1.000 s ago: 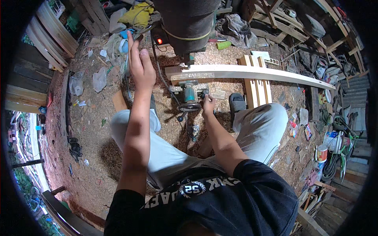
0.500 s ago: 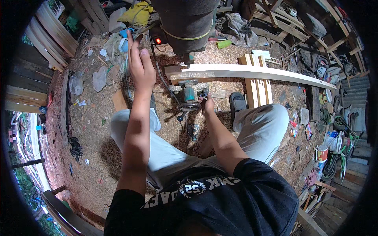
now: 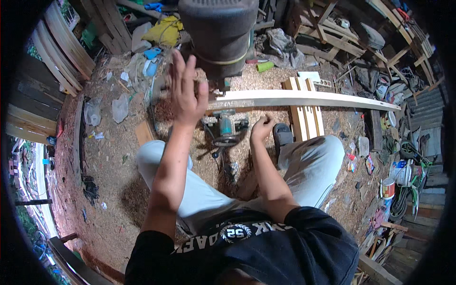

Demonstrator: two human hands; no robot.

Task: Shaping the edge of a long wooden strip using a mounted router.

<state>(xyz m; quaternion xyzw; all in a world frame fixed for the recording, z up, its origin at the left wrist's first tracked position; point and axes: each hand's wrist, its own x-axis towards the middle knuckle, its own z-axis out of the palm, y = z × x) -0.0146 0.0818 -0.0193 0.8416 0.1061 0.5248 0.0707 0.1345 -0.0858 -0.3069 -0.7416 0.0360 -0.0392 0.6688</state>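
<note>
My left hand (image 3: 189, 97) is raised with its fingers stretched upward, in front of a dark, bucket-shaped body (image 3: 216, 47) with a yellow cord round it. It holds nothing. Beneath and to the right, a teal and black power tool that looks like a router (image 3: 226, 126) stands on the shavings. My right hand (image 3: 262, 129) is just right of this tool, apart from it, with loosely bent fingers and nothing visible in them. Behind the tool, a long pale wooden beam (image 3: 304, 98) runs to the right, its left end partly hidden by my left hand.
Slotted wooden pieces (image 3: 298, 121) lie under the beam beside my sandalled foot (image 3: 283, 135). Scrap timber (image 3: 332, 40) is piled at the back right. Plastic bags (image 3: 120, 107) and wood shavings litter the floor. A yellow sack (image 3: 162, 30) sits at the back left.
My right hand has let go of the router's side and moved right. My left hand has shifted right and slightly down, nearer the beam's left end.
</note>
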